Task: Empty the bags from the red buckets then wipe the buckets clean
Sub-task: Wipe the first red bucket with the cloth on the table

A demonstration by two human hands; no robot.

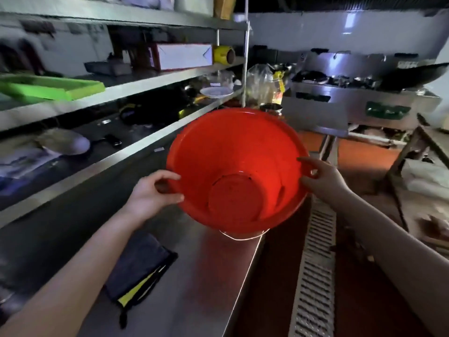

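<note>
Several steel shelves point(145, 79) are running along the left wall above a long stainless steel bench point(199, 276). They are carrying a flat bright green plastic tray point(48, 87), a white cardboard box point(184, 55) lying on its side, and a yellow can point(222, 54) just beside that box. A round white plate point(216, 92) is sitting one level lower. A white upright post point(246, 69) is rising behind the far rim of the bucket, with a crumpled clear plastic bag point(261, 81) just to its right. Farther back on the right a steel cooking range point(352, 100) is standing with a black wok point(413, 74) on it, and a pale slotted floor drain grate point(313, 276) is running along the red floor beside the bench. A folded dark blue cloth with a yellow strip point(141, 271) is lying on the bench near the left forearm, apart from the bucket.

Both hands are holding a round red plastic bucket point(238, 171) in the air over the right edge of the bench, tilted so its mouth is facing the camera. The left hand point(155, 193) is gripping the rim on the left, thumb and fingers curled round it. The right hand point(320, 176) is gripping the opposite rim the same way. The smooth inner wall and round flat bottom are showing, with a few small dark specks. A thin metal wire handle point(243, 235) is hanging below the bucket.
</note>
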